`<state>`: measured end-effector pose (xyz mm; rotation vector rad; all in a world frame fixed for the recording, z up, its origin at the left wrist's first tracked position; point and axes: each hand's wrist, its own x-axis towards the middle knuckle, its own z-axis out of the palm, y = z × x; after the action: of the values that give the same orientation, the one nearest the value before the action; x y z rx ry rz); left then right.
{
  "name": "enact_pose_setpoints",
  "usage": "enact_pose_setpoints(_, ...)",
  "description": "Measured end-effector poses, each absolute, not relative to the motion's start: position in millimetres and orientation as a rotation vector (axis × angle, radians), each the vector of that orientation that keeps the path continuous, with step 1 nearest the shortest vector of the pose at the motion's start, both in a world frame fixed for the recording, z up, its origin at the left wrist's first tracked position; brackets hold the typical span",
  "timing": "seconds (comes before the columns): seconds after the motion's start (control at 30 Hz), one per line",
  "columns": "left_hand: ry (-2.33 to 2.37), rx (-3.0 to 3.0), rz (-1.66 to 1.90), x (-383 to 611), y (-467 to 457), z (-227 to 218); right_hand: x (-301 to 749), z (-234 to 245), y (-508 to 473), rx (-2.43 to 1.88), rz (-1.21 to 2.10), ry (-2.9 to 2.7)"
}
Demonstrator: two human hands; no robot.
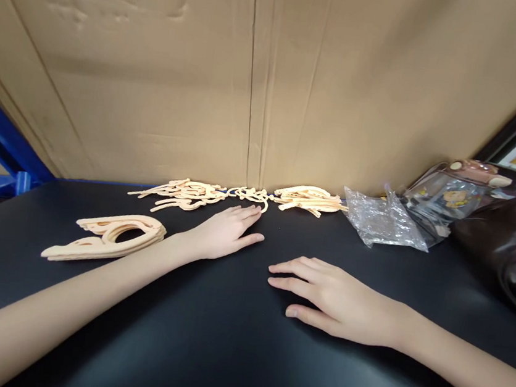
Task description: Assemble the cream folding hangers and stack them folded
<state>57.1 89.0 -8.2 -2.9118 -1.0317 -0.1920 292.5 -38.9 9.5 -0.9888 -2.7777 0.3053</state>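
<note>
Head view: pale stack [109, 252] left, our left hand [225, 233] open, reaching to the far curved pieces [263, 205], contact unclear; our right hand [332, 298] nearer right, open, empty. Gripping, we judge, calls for curled fingers.

- Moderate, even light fills the scene, its source out of view; a pale, diffuse sheen spreads over the near part of the black counter [231, 346].
- Soft shadows lie beside the forearms [467, 357], and faint darker bands cross the cardboard [164, 114].
- White glints break up the clear plastic bag [383, 220]; the brown bag [499, 239] shows duller highlights.
- Wide-angle stretching lengthens both forearms toward the lower corners.
- The hands [334, 298] look fairly crisp.
- Blocky pixels mar the left edge (a small patch only).
</note>
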Motion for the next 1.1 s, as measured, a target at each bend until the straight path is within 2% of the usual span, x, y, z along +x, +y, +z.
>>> enact_pose_setpoints(0.43,-0.819,-3.014,-0.251,27,11,-7,292,8,-38,-0.978,0.292,-2.771)
enact_pose_setpoints(0.6,-0.851,-3.031,-0.402,25,9,-7,292,9,-39,-0.983,0.302,-2.757)
enact_pose_setpoints(0.83,-0.64,-3.03,-0.61,23,4,-6,291,9,-38,-0.98,0.304,-2.75)
enact_pose_setpoints(0.97,-0.816,-3.031,-0.75,23,7,-6,291,8,-38,-0.999,0.309,-2.758)
enact_pose_setpoints(1.1,-1.076,-2.999,-0.735,24,11,-4,292,8,-38,-0.999,0.31,-2.759)
